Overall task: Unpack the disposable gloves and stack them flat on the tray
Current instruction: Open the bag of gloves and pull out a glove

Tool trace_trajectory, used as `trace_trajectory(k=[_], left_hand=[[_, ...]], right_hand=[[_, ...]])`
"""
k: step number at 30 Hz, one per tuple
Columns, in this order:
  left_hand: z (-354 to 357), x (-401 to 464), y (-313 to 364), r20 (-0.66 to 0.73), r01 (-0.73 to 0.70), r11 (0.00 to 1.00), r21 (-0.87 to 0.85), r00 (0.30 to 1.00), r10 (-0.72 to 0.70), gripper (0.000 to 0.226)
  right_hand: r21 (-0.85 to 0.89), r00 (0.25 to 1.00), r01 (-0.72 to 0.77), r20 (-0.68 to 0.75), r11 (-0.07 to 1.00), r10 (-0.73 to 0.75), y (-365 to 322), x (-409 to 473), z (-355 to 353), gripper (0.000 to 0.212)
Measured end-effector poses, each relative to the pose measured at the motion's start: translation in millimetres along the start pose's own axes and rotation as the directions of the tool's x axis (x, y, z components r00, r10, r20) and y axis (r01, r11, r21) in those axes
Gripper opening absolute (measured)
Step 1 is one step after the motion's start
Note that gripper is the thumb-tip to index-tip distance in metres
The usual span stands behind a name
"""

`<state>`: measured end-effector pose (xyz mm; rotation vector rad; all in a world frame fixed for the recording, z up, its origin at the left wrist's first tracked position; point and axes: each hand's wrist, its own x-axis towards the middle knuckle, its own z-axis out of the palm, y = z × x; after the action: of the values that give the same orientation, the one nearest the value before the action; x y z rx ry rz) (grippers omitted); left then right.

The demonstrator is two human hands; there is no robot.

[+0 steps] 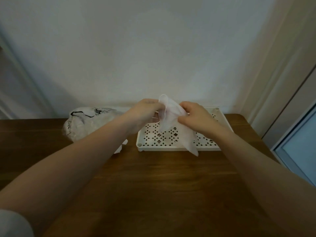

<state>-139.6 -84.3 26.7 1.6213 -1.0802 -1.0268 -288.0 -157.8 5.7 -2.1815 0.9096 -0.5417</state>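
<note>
Translucent plastic is what I have in both hands: a thin disposable glove (pixel 172 120) held up over the far half of the white perforated tray (pixel 171 142), at about one o'clock from the middle of the wooden table (pixel 153 185). My left hand (pixel 145 112) has its fingers curled, pinching the glove's upper edge from the nine o'clock side; my right hand (pixel 195 117) grips it from three o'clock, thumb and fingers closed on the film. The glove's loose end hangs down toward five o'clock, draping past the tray's near rim. At ten o'clock, just beside the tray, lies the crumpled clear bag (pixel 85 124) with black printing, partly hidden behind my left forearm.
</note>
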Motion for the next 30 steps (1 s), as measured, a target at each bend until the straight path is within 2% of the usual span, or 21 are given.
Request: trace_trajectory(k=[2, 6, 10, 12, 13, 15, 18, 19, 20, 21, 22, 24, 25, 27, 28, 30], left_hand=[[4, 2, 0, -0.019, -0.028, 0.996, 0.079, 0.999, 0.030, 0.020], [4, 10, 6, -0.065, -0.048, 0.973, 0.227, 0.996, 0.065, 0.027], [-1, 23, 14, -0.106, -0.092, 0.963, 0.254, 0.987, 0.122, 0.022], [1, 26, 16, -0.112, -0.113, 0.974, 0.195, 0.984, 0.136, 0.017], [3, 28, 16, -0.105, -0.129, 0.976, 0.175, 0.983, 0.149, 0.018], [7, 30, 14, -0.102, -0.161, 0.973, 0.167, 0.978, 0.180, 0.021], [13, 38, 7, -0.168, -0.136, 0.989, 0.054, 0.975, 0.143, 0.020], [16, 41, 5, -0.169, -0.116, 0.993, -0.018, 0.979, 0.111, 0.021], [20, 44, 4, -0.158, -0.108, 0.992, -0.064, 0.983, 0.097, 0.022], [23, 46, 3, -0.150, -0.119, 0.989, -0.082, 0.983, 0.106, 0.023], [25, 49, 2, -0.144, -0.143, 0.986, -0.084, 0.981, 0.130, 0.024], [23, 54, 2, -0.116, -0.232, 0.973, 0.011, 0.966, 0.232, 0.026], [20, 57, 1, -0.080, -0.276, 0.958, 0.082, 0.956, 0.283, 0.027], [13, 64, -5, -0.001, -0.331, 0.917, 0.221, 0.940, 0.340, 0.029], [9, 66, -9, 0.037, -0.337, 0.885, 0.320, 0.938, 0.344, 0.027], [5, 69, -22, 0.147, -0.345, 0.775, 0.530, 0.937, 0.317, 0.022]], right_hand=[[-0.050, 0.999, -0.045, -0.023, 0.998, 0.044, 5, 2, -5, 0.013], [-0.078, 0.973, -0.111, 0.194, 0.991, 0.124, 18, -2, -31, 0.020], [0.073, 0.914, -0.213, 0.367, 0.974, 0.173, 28, -10, -56, 0.032], [0.231, 0.910, -0.260, 0.384, 0.938, 0.158, 30, -9, -56, 0.029], [0.341, 0.915, -0.303, 0.365, 0.890, 0.172, 29, -9, -54, 0.027], [0.596, 0.927, -0.373, 0.282, 0.711, 0.249, 27, -6, -49, 0.021], [0.845, 0.919, -0.327, 0.181, 0.424, 0.350, 28, -3, -40, 0.017], [0.881, 0.919, -0.283, 0.137, 0.379, 0.369, 31, -1, -36, 0.018], [0.890, 0.917, -0.243, 0.081, 0.387, 0.390, 33, 2, -32, 0.019], [0.864, 0.918, -0.203, 0.005, 0.461, 0.395, 35, 4, -30, 0.021], [0.784, 0.923, -0.163, -0.094, 0.599, 0.374, 37, 7, -29, 0.023], [0.440, 0.936, -0.041, -0.296, 0.897, 0.188, 40, 7, -32, 0.027], [0.228, 0.938, 0.035, -0.345, 0.973, 0.047, 42, 5, -35, 0.030], [-0.127, 0.946, 0.150, -0.269, 0.980, -0.179, 47, 0, -39, 0.035], [-0.263, 0.959, 0.167, -0.179, 0.950, -0.218, 53, -1, -37, 0.037], [-0.455, 0.994, 0.106, 0.027, 0.884, -0.106, 69, -3, -25, 0.038]])
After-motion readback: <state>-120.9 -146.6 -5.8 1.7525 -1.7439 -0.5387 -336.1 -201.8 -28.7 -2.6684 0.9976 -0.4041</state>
